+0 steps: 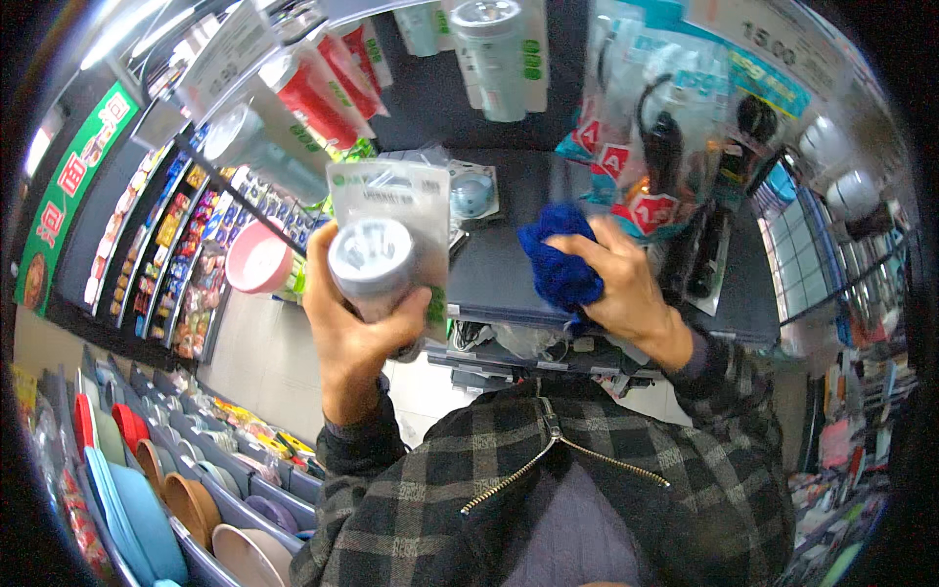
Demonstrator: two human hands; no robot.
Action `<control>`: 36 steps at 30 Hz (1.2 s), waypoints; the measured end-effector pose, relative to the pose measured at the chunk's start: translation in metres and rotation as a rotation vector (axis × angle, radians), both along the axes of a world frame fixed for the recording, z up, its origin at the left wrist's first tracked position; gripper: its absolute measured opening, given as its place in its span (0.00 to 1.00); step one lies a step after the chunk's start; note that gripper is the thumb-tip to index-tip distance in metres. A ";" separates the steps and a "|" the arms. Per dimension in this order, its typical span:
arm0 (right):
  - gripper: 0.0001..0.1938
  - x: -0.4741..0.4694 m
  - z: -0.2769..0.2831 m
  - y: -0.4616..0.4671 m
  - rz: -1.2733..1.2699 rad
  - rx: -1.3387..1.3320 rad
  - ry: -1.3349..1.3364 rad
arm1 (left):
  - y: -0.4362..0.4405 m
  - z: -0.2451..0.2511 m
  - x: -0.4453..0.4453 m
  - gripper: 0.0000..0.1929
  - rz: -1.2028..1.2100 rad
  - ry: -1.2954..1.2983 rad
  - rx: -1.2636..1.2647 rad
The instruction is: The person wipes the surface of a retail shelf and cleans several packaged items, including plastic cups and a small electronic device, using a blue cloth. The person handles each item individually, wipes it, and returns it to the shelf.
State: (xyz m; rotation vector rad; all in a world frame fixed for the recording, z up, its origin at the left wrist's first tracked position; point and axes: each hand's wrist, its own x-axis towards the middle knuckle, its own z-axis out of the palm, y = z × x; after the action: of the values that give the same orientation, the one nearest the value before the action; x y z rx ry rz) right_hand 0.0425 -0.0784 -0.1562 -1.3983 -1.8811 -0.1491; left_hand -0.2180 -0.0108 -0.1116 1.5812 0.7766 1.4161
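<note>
A flashlight [372, 257] with a silvery reflector, on a clear-fronted hanging card, is gripped in my left hand [359, 323] before my chest. My right hand [623, 282] clutches a crumpled dark blue cloth [561, 257] above the dark grey shelf [506, 275], to the right of the flashlight. It is not plain whether the cloth touches the shelf. Behind the flashlight, a small round light-blue item in a package [472, 194] lies on the shelf.
Packaged flashlights [491, 66] hang above, red ones [315, 95] to the left. Bagged black-corded goods [664, 139] hang at the right, close to my right hand. A pink basin [258, 255] stands out at the left. Racks of bowls and basins [136, 506] fill the lower left.
</note>
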 end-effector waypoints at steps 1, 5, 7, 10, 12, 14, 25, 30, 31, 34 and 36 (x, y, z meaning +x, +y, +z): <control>0.26 -0.002 -0.006 -0.004 0.082 -0.134 0.253 | 0.005 0.002 -0.002 0.44 -0.027 -0.041 -0.026; 0.32 -0.010 0.025 0.002 -0.022 0.348 0.193 | 0.027 -0.026 0.008 0.42 -0.262 -0.142 -0.103; 0.34 -0.027 0.057 0.014 0.002 0.359 0.282 | 0.021 -0.024 0.031 0.35 -0.224 -0.178 -0.293; 0.38 -0.048 0.048 0.045 0.106 0.275 0.141 | 0.015 -0.019 0.054 0.31 -0.315 -0.395 -0.252; 0.36 -0.053 0.033 0.040 0.153 0.146 0.198 | 0.023 -0.025 0.052 0.30 -0.272 -0.454 -0.232; 0.34 -0.057 0.019 0.018 0.166 0.078 0.118 | 0.030 -0.032 0.049 0.27 -0.220 -0.481 -0.164; 0.26 -0.031 -0.031 0.003 0.327 -0.155 0.194 | 0.045 -0.033 0.039 0.32 -0.490 -0.713 -0.340; 0.30 -0.018 0.003 -0.007 0.216 0.032 0.231 | 0.056 -0.040 0.031 0.40 -0.488 -0.707 -0.392; 0.31 -0.025 0.020 -0.007 0.173 0.102 0.257 | 0.056 -0.040 0.036 0.40 -0.435 -0.722 -0.429; 0.26 -0.055 0.058 0.014 0.120 0.317 0.053 | 0.042 -0.035 0.062 0.38 -0.342 -0.652 -0.540; 0.24 -0.078 0.052 0.043 0.103 0.361 -0.052 | 0.028 -0.035 0.071 0.35 -0.289 -0.618 -0.347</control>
State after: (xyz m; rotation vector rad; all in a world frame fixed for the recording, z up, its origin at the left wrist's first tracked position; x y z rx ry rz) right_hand -0.0354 -0.0354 -0.1047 -1.0595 -1.8527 -0.4533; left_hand -0.1471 0.0176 -0.1463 0.8723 0.3741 1.3574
